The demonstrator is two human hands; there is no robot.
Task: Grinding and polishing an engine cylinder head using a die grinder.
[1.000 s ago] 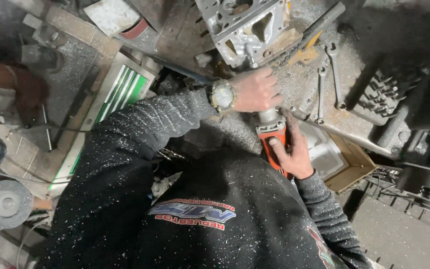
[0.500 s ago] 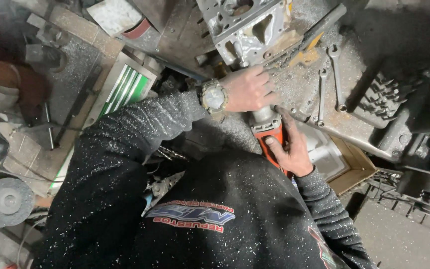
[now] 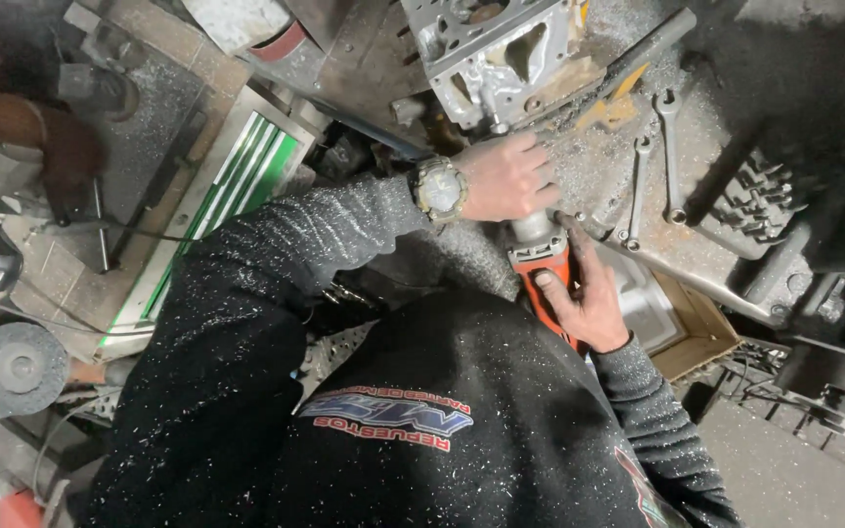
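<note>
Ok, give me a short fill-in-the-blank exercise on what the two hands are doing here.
1. The right hand grips the ____ body of the power grinder.
2. The left hand, over the grinder's head, has a ____ on its wrist.
3. Two ____ lie on the metal bench right of the hands.
4. The dark sleeves are speckled with metal ____.

Missing words: orange; watch; wrenches; dust

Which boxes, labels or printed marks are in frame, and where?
Cardboard box: right of the right hand, brown, open, with a pale insert.
Printed chest patch: on the black sweater, bottom centre, blue, white and red lettering.
Green-and-white striped panel: left of the left hand, long and tilted; cannot tell whether it is a package.
No screens.
</note>
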